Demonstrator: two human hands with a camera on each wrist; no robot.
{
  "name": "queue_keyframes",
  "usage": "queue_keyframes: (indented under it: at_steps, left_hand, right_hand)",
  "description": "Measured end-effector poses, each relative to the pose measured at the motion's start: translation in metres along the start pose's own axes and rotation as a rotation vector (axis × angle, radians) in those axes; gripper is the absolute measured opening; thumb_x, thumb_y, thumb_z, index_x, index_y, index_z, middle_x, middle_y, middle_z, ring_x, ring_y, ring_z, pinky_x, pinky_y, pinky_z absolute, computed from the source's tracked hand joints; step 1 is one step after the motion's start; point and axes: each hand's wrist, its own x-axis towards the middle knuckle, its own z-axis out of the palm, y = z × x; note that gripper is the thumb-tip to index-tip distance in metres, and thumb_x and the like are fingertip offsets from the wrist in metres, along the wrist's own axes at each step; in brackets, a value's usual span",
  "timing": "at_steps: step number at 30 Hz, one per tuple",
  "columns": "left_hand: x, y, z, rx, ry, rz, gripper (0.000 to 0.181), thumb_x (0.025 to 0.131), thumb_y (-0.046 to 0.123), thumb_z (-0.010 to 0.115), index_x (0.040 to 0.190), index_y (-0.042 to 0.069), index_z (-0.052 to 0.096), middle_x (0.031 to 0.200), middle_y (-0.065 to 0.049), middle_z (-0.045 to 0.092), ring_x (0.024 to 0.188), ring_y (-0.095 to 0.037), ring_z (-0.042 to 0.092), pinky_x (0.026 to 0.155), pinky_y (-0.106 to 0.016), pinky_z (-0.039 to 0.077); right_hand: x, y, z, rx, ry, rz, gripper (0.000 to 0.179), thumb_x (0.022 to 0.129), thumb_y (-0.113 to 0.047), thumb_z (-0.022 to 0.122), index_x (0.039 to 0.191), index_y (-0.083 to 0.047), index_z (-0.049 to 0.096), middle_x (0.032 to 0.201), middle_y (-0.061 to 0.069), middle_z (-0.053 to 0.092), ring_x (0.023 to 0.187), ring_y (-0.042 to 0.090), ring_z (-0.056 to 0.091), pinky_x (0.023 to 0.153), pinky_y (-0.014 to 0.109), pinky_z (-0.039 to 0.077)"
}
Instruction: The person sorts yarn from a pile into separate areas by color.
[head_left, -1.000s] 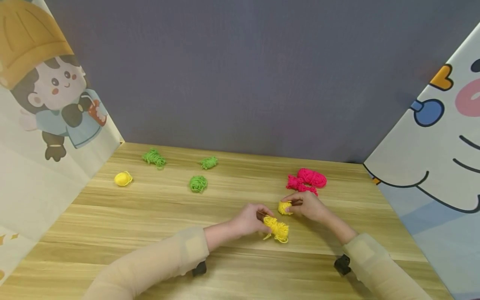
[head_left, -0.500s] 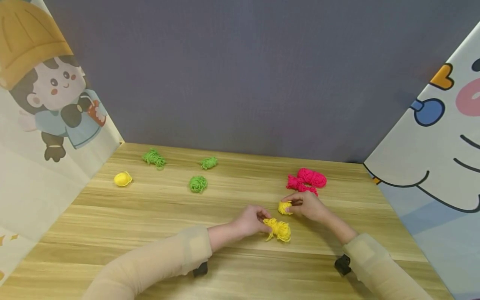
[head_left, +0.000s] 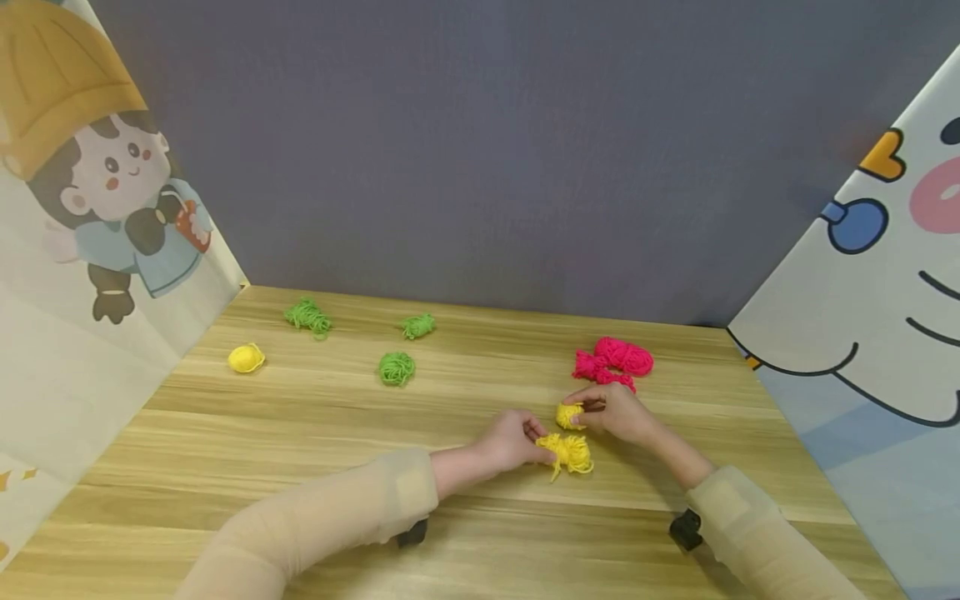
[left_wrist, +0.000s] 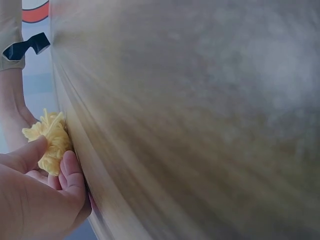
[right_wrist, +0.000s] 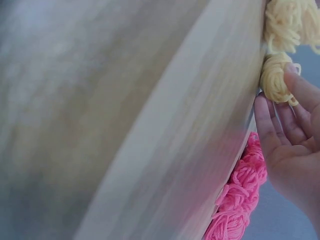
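Observation:
My left hand (head_left: 513, 442) pinches a loose yellow yarn bundle (head_left: 568, 453) between thumb and fingers, low over the wooden table. In the left wrist view that yarn bundle (left_wrist: 52, 142) has shaggy loops, and the thumb lies across it. Just behind it, my right hand (head_left: 618, 412) holds a smaller, tighter yellow yarn ball (head_left: 570, 416). The right wrist view has this yarn ball (right_wrist: 276, 77) with the thumb on one side and fingers on the other. Past the right fingers sit pink yarn bundles (head_left: 624, 356), grouped close together.
Green yarn bundles lie at the back left: a loose one (head_left: 307, 316), a small one (head_left: 418, 326) and a round one (head_left: 396, 367). Another yellow yarn ball (head_left: 246, 358) rests near the left edge. A grey panel (head_left: 480, 167) stands behind the table (head_left: 300, 442), with printed panels at both sides.
My left hand has moved to the right with the loose yellow yarn bundle, bringing it just in front of the smaller ball. The right hand has stayed in place on its yarn ball.

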Motion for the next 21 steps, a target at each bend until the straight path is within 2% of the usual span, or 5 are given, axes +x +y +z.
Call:
queue_keyframes:
  at_steps: [6,14,21]
  left_hand:
    - [0.001,0.000,0.001,-0.016,-0.001,0.009,0.025,0.071,0.010,0.082,0.086,0.005,0.063,0.077,-0.001,0.059,0.069,-0.010,0.051,0.056,-0.019,0.044]
    - [-0.002,0.003,-0.001,-0.030,-0.013,-0.003,0.027,0.072,0.008,0.081,0.090,0.003,0.063,0.084,-0.004,0.061,0.075,-0.012,0.053,0.060,-0.020,0.047]
    - [0.001,0.003,0.000,-0.007,-0.010,-0.006,0.025,0.072,0.011,0.082,0.088,0.005,0.063,0.079,-0.001,0.060,0.070,-0.010,0.054,0.057,-0.019,0.047]
  right_hand:
    - [0.000,0.001,0.000,0.011,0.001,0.001,0.025,0.080,-0.013,0.075,0.104,-0.008,0.072,0.105,0.011,0.069,0.094,0.024,0.065,0.076,0.028,0.057]
    - [0.000,0.001,0.000,-0.005,0.011,0.007,0.025,0.080,-0.012,0.075,0.104,-0.007,0.072,0.108,0.013,0.069,0.097,0.025,0.065,0.078,0.032,0.057]
    - [-0.005,-0.025,-0.004,-0.006,-0.002,-0.009,0.024,0.081,-0.002,0.071,0.105,0.003,0.069,0.107,0.021,0.067,0.096,0.035,0.064,0.078,0.042,0.057]
